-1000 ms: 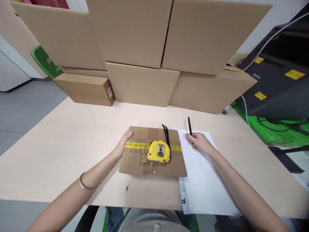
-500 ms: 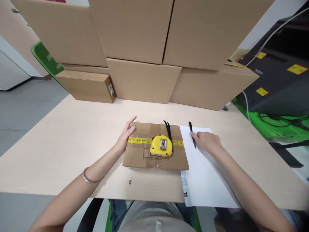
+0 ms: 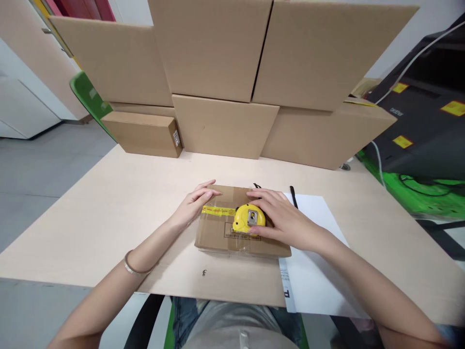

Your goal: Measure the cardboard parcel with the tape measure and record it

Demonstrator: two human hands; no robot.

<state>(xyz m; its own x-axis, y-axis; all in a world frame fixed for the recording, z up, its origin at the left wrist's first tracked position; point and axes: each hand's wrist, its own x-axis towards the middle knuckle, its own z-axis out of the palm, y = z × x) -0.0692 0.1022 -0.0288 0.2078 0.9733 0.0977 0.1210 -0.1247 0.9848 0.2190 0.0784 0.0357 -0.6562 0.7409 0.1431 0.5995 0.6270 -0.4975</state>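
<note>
Two hands, one tape measure (image 3: pixel 249 219), one parcel (image 3: pixel 218 231).

Pale table (image 3: pixel 109 213) bears flat parcel (image 3: pixel 218 237), white sheet (image 3: pixel 319 271), stacked cartons (image 3: pixel 218 126)

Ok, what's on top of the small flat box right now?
A yellow tape measure sits on the box, with the right hand around it and the left hand on the box's edge. The hand hides its strap.

Both hands reach forward, left hand (image 3: pixel 194 206) flat, right hand (image 3: pixel 281 218) cupped
</note>
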